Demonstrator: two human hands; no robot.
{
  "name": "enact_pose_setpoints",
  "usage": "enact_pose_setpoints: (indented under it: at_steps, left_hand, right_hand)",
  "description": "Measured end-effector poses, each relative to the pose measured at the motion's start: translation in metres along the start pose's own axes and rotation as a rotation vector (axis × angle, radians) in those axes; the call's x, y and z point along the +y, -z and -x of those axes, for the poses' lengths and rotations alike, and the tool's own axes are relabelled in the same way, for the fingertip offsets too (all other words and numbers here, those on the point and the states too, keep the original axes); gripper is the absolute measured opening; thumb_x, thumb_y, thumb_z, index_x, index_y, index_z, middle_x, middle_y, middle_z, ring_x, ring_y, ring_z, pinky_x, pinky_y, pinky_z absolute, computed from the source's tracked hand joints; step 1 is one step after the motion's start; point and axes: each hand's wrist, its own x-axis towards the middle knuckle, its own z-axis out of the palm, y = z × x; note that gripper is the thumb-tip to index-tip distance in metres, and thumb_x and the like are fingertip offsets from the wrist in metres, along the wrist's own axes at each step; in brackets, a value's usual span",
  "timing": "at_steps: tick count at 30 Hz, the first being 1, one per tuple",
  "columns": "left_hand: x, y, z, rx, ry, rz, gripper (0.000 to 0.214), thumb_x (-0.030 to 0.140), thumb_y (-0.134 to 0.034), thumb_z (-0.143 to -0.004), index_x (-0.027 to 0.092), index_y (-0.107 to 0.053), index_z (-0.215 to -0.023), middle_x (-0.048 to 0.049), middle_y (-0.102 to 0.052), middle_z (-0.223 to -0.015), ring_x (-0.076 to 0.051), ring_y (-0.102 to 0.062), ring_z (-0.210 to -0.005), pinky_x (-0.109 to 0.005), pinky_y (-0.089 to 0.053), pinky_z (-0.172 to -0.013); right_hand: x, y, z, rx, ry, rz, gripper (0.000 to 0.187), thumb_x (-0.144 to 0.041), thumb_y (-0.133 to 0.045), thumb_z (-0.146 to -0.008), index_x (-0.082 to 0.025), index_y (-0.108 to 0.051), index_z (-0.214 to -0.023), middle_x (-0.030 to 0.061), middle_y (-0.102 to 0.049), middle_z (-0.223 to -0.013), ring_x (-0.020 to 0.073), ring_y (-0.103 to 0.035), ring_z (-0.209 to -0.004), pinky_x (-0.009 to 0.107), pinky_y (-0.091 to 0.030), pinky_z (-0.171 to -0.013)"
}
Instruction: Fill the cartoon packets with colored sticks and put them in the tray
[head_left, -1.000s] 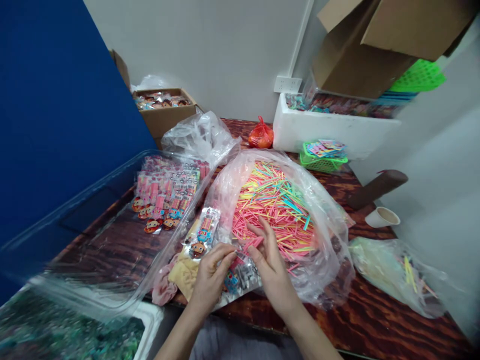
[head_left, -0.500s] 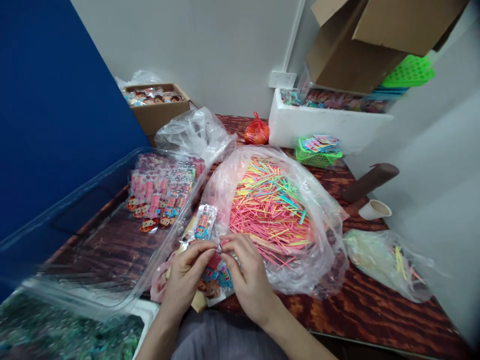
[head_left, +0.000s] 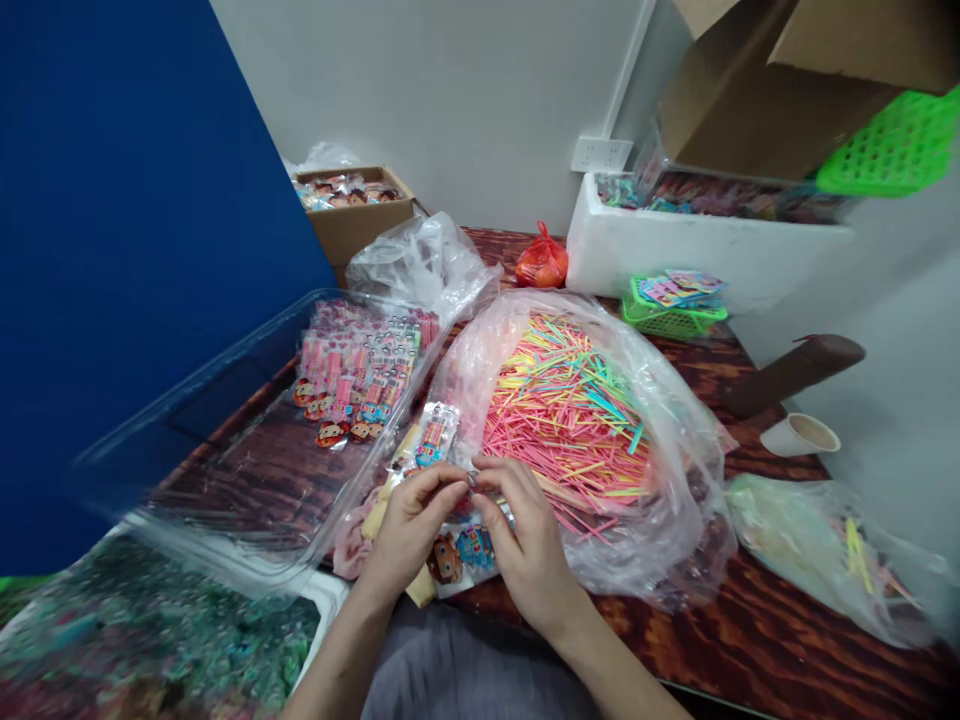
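Note:
My left hand point(head_left: 416, 525) and my right hand point(head_left: 525, 535) meet low in the middle, thumbs and forefingers pinched together. Between their fingertips is the top edge of a small clear printed packet point(head_left: 463, 510), mostly hidden by the fingers. Beneath the hands lie more packets with a cartoon figure point(head_left: 474, 548) on them. Just beyond them rests a silvery packet point(head_left: 435, 436) showing coloured sticks. To the right of my hands, a big open plastic bag point(head_left: 679, 500) holds a heap of pink, yellow, green and blue thin sticks point(head_left: 562, 430).
On the left stands a clear plastic tray point(head_left: 375, 455) with rows of filled packets point(head_left: 360, 375). Behind are a cardboard box point(head_left: 367, 220), a red bag point(head_left: 541, 262), a white foam box point(head_left: 675, 245) and a green basket point(head_left: 671, 318). A brown flask point(head_left: 795, 375) and paper cup point(head_left: 799, 436) stand right.
The camera view has turned a little left, so everything sits further right in the picture. Both hands stay pinched together, their fingers slightly shifted over the packets.

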Motion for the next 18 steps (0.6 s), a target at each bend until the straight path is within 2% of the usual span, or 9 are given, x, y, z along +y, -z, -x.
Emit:
enact_pose_setpoints:
  at_steps: [3,6,10,14,18]
  left_hand:
    - [-0.001,-0.001,0.0,0.014,0.002,-0.007,0.025,0.038,-0.057,-0.087,0.017,-0.068,-0.083,-0.0038,-0.066,-0.08,-0.016,-0.06,-0.075,-0.025,-0.049,-0.07]
    - [-0.005,0.0,0.0,0.05,-0.001,0.009,0.022,0.036,-0.058,-0.087,0.017,-0.068,-0.083,-0.0021,-0.066,-0.079,-0.015,-0.059,-0.075,-0.024,-0.048,-0.07]
    - [-0.014,0.007,-0.009,0.16,0.037,0.014,0.021,0.037,-0.062,-0.084,0.017,-0.068,-0.083,0.001,-0.065,-0.075,-0.013,-0.057,-0.07,-0.021,-0.046,-0.064]
    - [-0.031,0.014,-0.035,0.283,0.036,-0.096,0.026,0.041,-0.057,-0.085,0.017,-0.067,-0.086,-0.0005,-0.067,-0.08,-0.015,-0.059,-0.072,-0.022,-0.046,-0.065]
    - [-0.056,0.015,-0.064,0.413,0.005,-0.377,0.028,0.039,-0.045,-0.088,0.019,-0.065,-0.09,-0.0031,-0.069,-0.087,-0.019,-0.063,-0.082,-0.028,-0.048,-0.076]
  right_hand:
    - [-0.001,0.0,-0.001,0.033,0.013,0.009,0.018,-0.018,-0.049,-0.095,-0.025,-0.061,-0.107,0.0068,-0.063,-0.112,0.0223,-0.057,-0.109,0.039,-0.045,-0.095]
    - [-0.004,-0.002,-0.001,-0.033,0.029,0.015,0.021,-0.019,-0.05,-0.095,-0.026,-0.063,-0.109,0.0062,-0.064,-0.111,0.0226,-0.057,-0.108,0.039,-0.045,-0.094]
    - [0.005,0.003,0.002,-0.001,-0.036,-0.038,0.027,-0.022,-0.049,-0.096,-0.027,-0.058,-0.121,0.0066,-0.063,-0.117,0.0214,-0.058,-0.11,0.036,-0.046,-0.094]
    - [0.049,0.02,0.004,0.051,-0.123,0.078,0.019,-0.022,-0.049,-0.096,-0.023,-0.064,-0.107,0.007,-0.066,-0.107,0.0227,-0.06,-0.102,0.037,-0.046,-0.089]
    - [0.094,0.035,0.005,0.18,-0.203,0.299,0.015,-0.018,-0.052,-0.091,-0.02,-0.066,-0.095,0.0077,-0.067,-0.096,0.0252,-0.059,-0.095,0.04,-0.044,-0.085]
